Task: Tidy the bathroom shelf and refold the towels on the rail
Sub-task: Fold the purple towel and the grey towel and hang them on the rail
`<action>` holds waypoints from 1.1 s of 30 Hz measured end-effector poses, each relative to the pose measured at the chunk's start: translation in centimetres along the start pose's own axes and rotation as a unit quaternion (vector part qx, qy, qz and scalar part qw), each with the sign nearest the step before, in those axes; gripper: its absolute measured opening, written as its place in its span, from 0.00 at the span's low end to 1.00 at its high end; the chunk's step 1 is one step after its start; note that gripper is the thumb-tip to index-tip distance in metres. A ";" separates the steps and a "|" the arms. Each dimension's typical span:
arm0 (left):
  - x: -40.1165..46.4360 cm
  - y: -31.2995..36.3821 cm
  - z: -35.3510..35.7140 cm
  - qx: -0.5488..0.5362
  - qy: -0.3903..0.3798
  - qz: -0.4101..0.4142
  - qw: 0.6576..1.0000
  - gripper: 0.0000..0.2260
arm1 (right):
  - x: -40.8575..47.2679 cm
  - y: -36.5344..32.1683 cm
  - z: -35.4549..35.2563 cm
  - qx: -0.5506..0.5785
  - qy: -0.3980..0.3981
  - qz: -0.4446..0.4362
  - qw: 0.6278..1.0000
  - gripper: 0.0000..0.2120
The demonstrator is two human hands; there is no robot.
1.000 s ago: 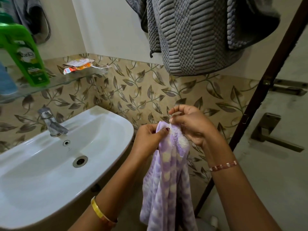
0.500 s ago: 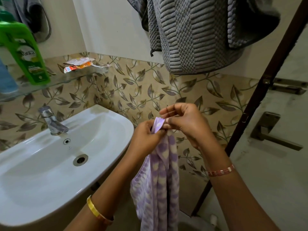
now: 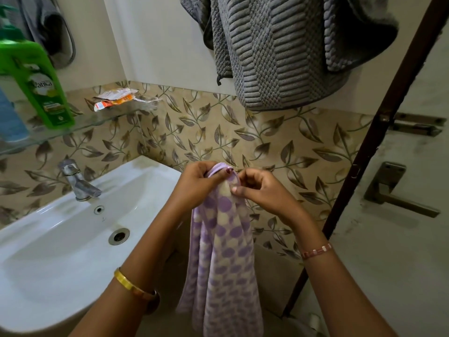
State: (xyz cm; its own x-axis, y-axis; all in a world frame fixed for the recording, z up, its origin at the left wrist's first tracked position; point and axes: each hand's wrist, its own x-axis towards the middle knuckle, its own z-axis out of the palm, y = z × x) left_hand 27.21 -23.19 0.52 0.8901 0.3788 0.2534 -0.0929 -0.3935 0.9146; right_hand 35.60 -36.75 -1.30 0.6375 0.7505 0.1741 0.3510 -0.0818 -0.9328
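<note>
Head view shows a purple towel point(image 3: 226, 251) hanging down in front of the person, between the sink point(image 3: 56, 242) and the door point(image 3: 398, 215). Both hands hold it at the top. The left hand point(image 3: 194, 188) grips the top edge with curled fingers. The right hand point(image 3: 261, 190) pinches the same edge just beside it. The hands are close together, so the towel hangs long and bunched. Most likely the person is looking for the corners, so the towel can be opened and folded flat.

Above the hands, a grey towel point(image 3: 279, 52) hangs in a loose heap on the wall. It looks like it still needs folding too.

On the left is a glass shelf point(image 3: 92, 122). On it stand a green bottle point(image 3: 36, 81) and a blue bottle point(image 3: 9, 117), and some crumpled packets point(image 3: 114, 99) lie at the far end. What is inside the bottles cannot be seen. The sink has no water in it, and a tap point(image 3: 75, 178) sits at its back.
</note>
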 end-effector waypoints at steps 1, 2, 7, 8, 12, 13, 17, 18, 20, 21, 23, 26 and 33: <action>0.1 0.0 0.0 -0.011 0.016 0.000 1.000 0.08 | -0.1 0.3 0.1 0.014 -0.009 0.002 1.000 0.07; 0.3 0.1 -0.1 -0.022 0.035 0.001 0.999 0.07 | -0.2 0.6 0.3 0.028 -0.013 0.002 1.000 0.09; 0.9 0.1 -0.3 0.003 0.073 0.034 0.997 0.10 | -0.6 1.8 2.0 0.176 0.026 0.011 0.984 0.10; 0.8 0.1 -0.4 0.010 0.060 0.037 0.997 0.09 | -0.6 1.9 2.2 0.203 0.032 0.013 0.979 0.10; 0.1 -0.1 -1.7 0.019 -0.044 0.044 0.998 0.08 | -0.5 2.0 1.9 0.217 -0.017 0.002 0.976 0.20; -0.1 0.0 -2.0 0.020 -0.055 0.046 0.997 0.08 | -0.6 2.0 1.8 0.201 -0.034 -0.005 0.979 0.20; -0.3 0.5 -2.1 0.020 -0.034 0.061 0.997 0.08 | -0.7 2.1 1.9 0.147 -0.079 0.006 0.986 0.15; -0.4 0.6 -2.1 0.019 -0.017 0.068 0.997 0.08 | -0.7 2.3 1.8 0.140 -0.087 0.017 0.986 0.15; -0.4 0.7 -2.5 0.004 0.029 0.073 0.997 0.09 | -0.7 3.1 1.5 0.129 -0.104 0.055 0.985 0.15; -0.4 0.7 -2.8 -0.006 0.054 0.074 0.996 0.09 | -0.8 3.7 1.4 0.125 -0.116 0.078 0.982 0.15; -0.3 0.7 -3.5 -0.011 0.103 0.087 0.991 0.09 | -0.9 4.8 1.2 0.107 -0.134 0.126 0.977 0.14; -0.5 0.5 -3.9 0.003 0.165 0.112 0.980 0.09 | -0.7 6.2 1.1 0.090 -0.131 0.181 0.971 0.15; -1.1 -0.4 -3.7 -0.017 0.243 0.136 0.960 0.08 | -0.2 7.4 0.4 0.116 -0.110 0.227 0.961 0.21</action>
State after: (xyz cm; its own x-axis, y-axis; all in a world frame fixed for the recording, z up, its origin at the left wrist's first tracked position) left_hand 24.58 -20.34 1.09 0.5179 0.6151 0.5945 -0.3147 -0.5092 0.8011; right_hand 37.81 -37.25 -8.39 0.5189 0.7947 -0.3148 -0.1071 -0.3049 -0.9463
